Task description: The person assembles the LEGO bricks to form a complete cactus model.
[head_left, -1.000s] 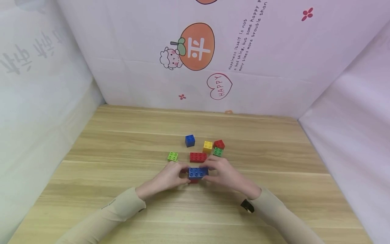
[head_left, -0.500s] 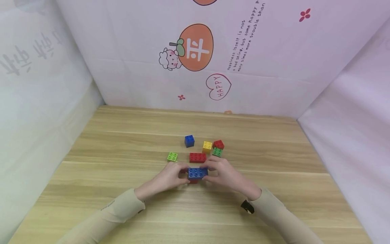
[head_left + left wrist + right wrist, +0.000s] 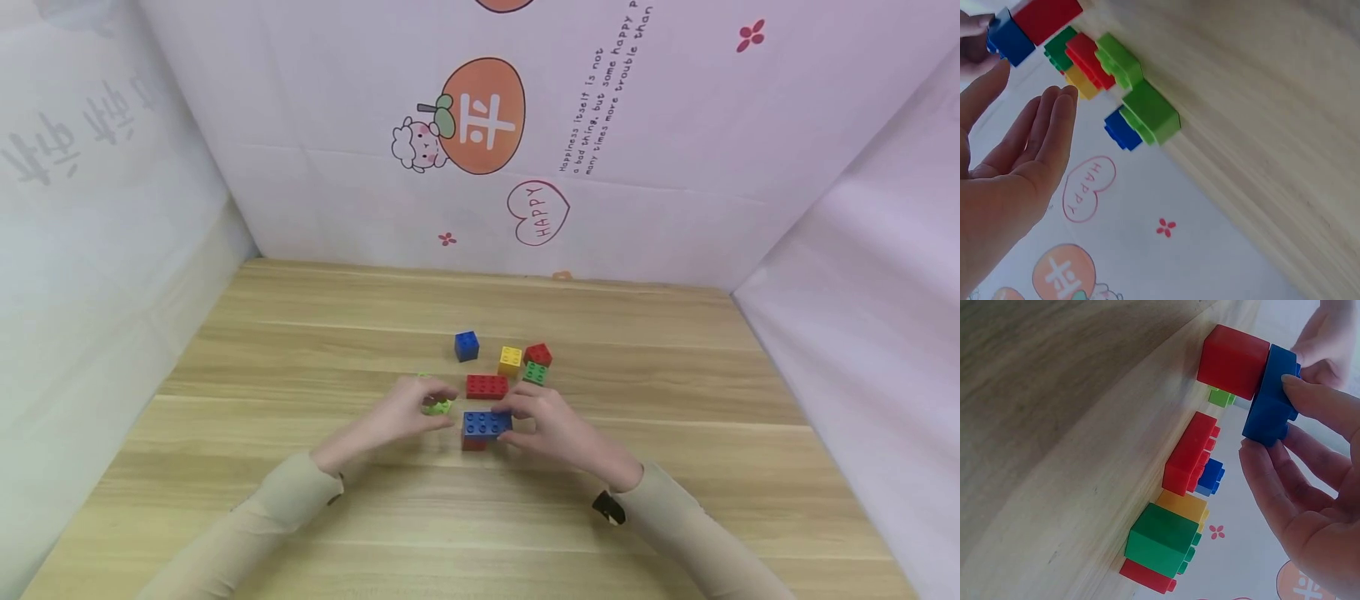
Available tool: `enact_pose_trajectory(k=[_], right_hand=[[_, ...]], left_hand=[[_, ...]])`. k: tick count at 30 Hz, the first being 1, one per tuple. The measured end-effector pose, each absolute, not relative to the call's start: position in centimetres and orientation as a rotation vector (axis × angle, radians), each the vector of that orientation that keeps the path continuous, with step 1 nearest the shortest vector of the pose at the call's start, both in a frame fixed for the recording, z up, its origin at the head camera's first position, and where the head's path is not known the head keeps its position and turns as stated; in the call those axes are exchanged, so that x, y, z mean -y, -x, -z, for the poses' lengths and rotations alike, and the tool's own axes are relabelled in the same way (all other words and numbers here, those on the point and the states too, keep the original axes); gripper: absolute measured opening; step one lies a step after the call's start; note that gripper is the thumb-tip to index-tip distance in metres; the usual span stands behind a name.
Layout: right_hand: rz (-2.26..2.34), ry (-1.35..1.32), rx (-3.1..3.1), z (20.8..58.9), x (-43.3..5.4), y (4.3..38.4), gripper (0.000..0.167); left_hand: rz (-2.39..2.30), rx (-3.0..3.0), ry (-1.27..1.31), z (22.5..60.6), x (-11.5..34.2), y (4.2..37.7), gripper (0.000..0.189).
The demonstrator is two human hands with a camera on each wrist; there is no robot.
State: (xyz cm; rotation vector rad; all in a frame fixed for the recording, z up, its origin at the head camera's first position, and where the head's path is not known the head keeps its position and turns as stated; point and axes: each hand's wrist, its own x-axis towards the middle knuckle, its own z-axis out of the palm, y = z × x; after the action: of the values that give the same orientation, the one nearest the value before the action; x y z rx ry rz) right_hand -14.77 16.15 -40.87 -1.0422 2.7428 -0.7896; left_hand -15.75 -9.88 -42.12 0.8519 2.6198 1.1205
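A long blue toy brick (image 3: 480, 425) sits on top of a red brick (image 3: 1233, 361) and overhangs it on the right. My right hand (image 3: 551, 429) pinches the overhanging end of the blue brick between thumb and fingers. Just left of this stack, my left hand (image 3: 401, 408) holds nothing; its thumb and fingers are spread apart. Beside those fingers lies a light green brick (image 3: 438, 407), partly covered by the hand. In the left wrist view a second light green brick (image 3: 1117, 60) shows near it.
Behind the stack lies a long red brick (image 3: 487, 387). Farther back are a small blue brick (image 3: 467, 347), a yellow brick (image 3: 510, 361), a green brick (image 3: 536, 372) and another red brick (image 3: 538, 354). White printed cloth (image 3: 337, 200) walls the wooden table (image 3: 315, 333) at back and sides.
My left hand has let go of the stack and moved a little left, partly covering the light green bricks. The right hand keeps its hold on the blue brick.
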Motion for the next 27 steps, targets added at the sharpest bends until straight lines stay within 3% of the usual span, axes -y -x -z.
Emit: enact_pose_trajectory(k=[27], right_hand=[[0.777,1.062,-2.744,40.8,-16.2,14.7,0.034]], left_hand=[[-0.898,-2.773,-0.719,42.4,13.3,19.2,0.045]])
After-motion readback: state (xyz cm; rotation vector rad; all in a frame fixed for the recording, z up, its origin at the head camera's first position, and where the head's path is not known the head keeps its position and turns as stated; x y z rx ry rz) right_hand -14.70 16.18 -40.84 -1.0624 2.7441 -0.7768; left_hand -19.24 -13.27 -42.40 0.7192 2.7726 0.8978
